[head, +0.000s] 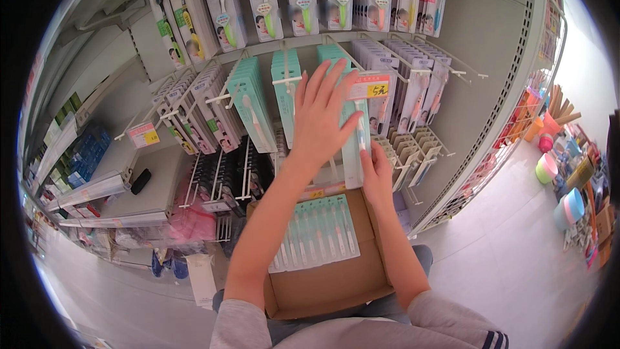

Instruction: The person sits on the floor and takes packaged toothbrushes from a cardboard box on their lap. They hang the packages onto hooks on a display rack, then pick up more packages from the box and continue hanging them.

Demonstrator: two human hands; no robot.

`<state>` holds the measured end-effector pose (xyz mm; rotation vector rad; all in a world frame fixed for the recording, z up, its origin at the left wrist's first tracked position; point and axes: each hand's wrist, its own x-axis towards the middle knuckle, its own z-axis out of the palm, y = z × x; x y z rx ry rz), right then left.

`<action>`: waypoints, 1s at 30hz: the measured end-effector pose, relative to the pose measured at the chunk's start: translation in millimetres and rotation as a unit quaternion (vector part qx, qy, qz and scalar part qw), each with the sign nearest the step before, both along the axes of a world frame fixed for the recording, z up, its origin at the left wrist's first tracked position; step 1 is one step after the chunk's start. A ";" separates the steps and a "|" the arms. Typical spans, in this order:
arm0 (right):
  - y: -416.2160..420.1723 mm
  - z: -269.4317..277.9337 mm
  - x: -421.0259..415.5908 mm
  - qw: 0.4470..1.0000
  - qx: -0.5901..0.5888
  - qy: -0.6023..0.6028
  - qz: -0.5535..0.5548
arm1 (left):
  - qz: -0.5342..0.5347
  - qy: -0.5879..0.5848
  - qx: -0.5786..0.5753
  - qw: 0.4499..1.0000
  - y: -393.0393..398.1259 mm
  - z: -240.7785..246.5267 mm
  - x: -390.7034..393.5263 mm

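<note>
My left hand (322,111) is raised with its fingers spread over the front of a peg hook, beside a price tag (369,87). With my right hand (377,174) I hold the lower edge of a teal toothbrush package (355,165), which stands upright below that tag. More teal packages (251,106) hang on the hooks to the left. Below my hands an open cardboard box (319,295) rests on my lap. Several teal toothbrush packages (317,235) lie side by side in it.
Carded toothbrushes (304,0) hang above, and lilac-backed ones (411,82) on hooks to the right. Bare hook ends (470,70) stick out there. Shelves with blue boxes (89,155) stand at the left. Plastic cups (569,208) and other goods are at the far right.
</note>
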<state>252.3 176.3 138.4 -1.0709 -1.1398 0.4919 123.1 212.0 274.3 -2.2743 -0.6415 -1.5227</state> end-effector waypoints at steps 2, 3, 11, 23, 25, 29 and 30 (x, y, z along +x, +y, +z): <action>24.6 -10.6 1.3 0.999 0.031 0.014 -0.008 | 0.028 0.041 0.060 0.997 6.6 13.2 0.6; 34.3 -11.9 2.3 1.000 0.021 -0.001 -0.014 | 0.045 0.054 0.089 0.994 13.7 19.8 -1.2; 84.2 -13.7 7.0 0.994 -0.030 -0.084 -0.061 | -0.046 -0.022 -0.119 0.992 8.6 50.7 7.0; -24.7 -13.4 5.8 0.980 0.115 -0.146 -0.072 | -0.107 -0.038 -0.010 0.993 -32.5 -33.6 -40.5; -70.7 -69.0 14.9 0.998 -0.049 -0.042 -0.029 | -0.108 -0.071 -0.082 0.988 -59.6 -86.8 -51.3; -91.0 -203.1 -0.2 0.962 -0.267 -0.014 0.054 | -0.049 -0.221 -0.461 0.858 -96.7 -235.0 -81.0; -90.0 -233.8 -4.2 0.961 -0.274 -0.015 0.036 | -0.069 -0.301 -0.553 0.774 -107.1 -275.0 -83.3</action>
